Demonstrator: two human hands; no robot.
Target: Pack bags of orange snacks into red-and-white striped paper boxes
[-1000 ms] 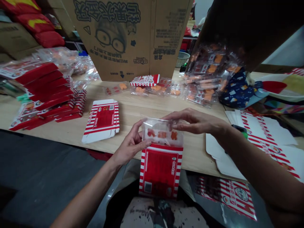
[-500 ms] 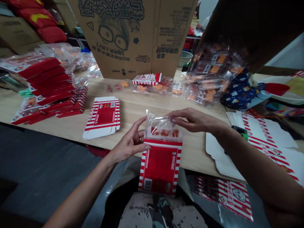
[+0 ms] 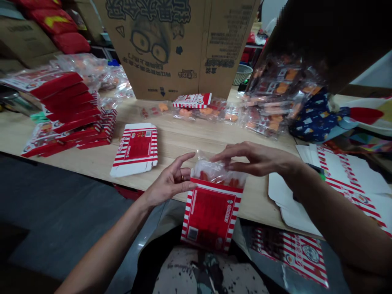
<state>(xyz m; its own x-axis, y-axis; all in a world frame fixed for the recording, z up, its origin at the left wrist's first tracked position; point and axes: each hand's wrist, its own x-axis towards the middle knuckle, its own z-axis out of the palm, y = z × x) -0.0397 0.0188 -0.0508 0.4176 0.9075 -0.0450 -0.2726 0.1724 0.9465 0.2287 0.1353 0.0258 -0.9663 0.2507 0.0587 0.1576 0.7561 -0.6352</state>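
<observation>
A red box with striped edges [image 3: 211, 216] stands tilted at the table's front edge, against my lap. From its open top sticks out a clear plastic bag [image 3: 211, 171] with orange-red pieces inside. My left hand [image 3: 174, 179] grips the box's upper left edge between thumb and fingers, a ring on one finger. My right hand [image 3: 251, 157] lies over the bag's top right part, its fingers bent onto the plastic. Left of my hands, a flattened-looking striped box [image 3: 137, 145] lies on the wooden table [image 3: 174, 134].
Filled red boxes [image 3: 67, 98] are stacked at the left. A large cardboard carton [image 3: 183, 49] stands at the back. Clear bags of orange pieces [image 3: 269, 102] are heaped behind my right hand. Flat white and striped cartons [image 3: 346, 188] lie at the right.
The bag has gone lower into the box, and less of it shows. My right hand has moved down with it. The box's top has tilted and shifted slightly right.
</observation>
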